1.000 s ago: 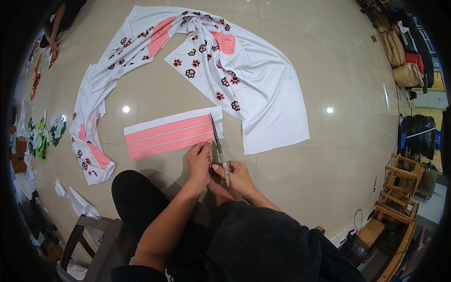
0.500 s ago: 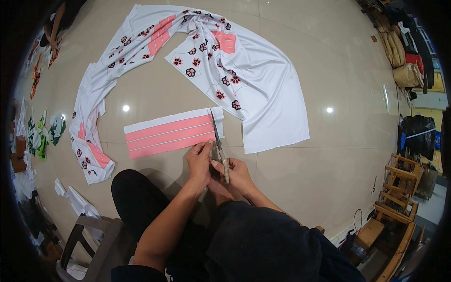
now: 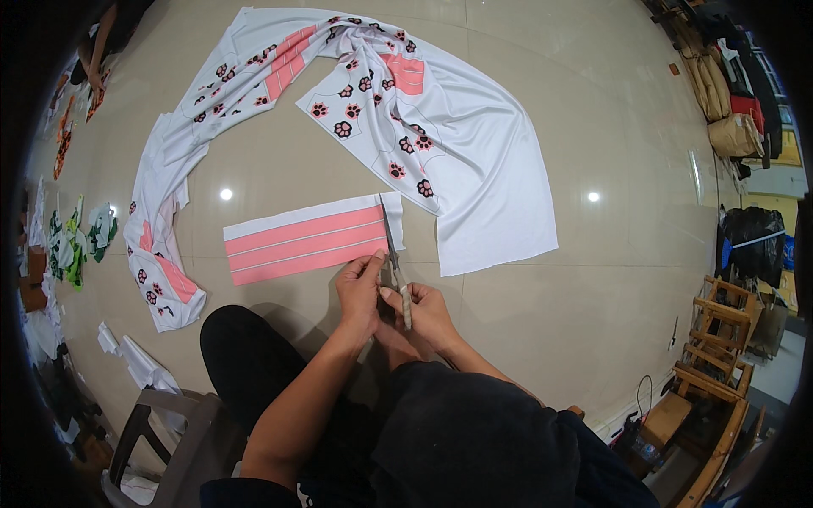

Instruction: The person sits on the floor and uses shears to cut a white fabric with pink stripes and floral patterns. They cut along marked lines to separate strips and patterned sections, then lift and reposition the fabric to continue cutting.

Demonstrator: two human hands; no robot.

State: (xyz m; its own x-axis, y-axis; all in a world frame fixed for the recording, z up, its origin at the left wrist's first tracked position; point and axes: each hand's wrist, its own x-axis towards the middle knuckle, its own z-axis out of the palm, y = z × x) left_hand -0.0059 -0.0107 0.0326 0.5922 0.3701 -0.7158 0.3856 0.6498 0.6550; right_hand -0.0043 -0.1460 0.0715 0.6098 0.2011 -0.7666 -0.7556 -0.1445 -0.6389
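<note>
The fingers of the left hand (image 3: 357,294) pinch the pink-striped cloth (image 3: 306,245), flat on the floor (image 3: 610,288) towards ten o'clock, probably to steady it, while the right hand's (image 3: 428,313) fingers grip scissors (image 3: 396,264) pointing twelve o'clock beside the stripes.

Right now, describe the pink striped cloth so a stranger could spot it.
On the beige tiled floor, find the rumpled white paw-print fabric spread in a big arch. Between its ends lies a flat pink cloth rectangle with thin pale lines, the left hand at its near right corner. Unlike the arch, it shows no paw prints.
</note>
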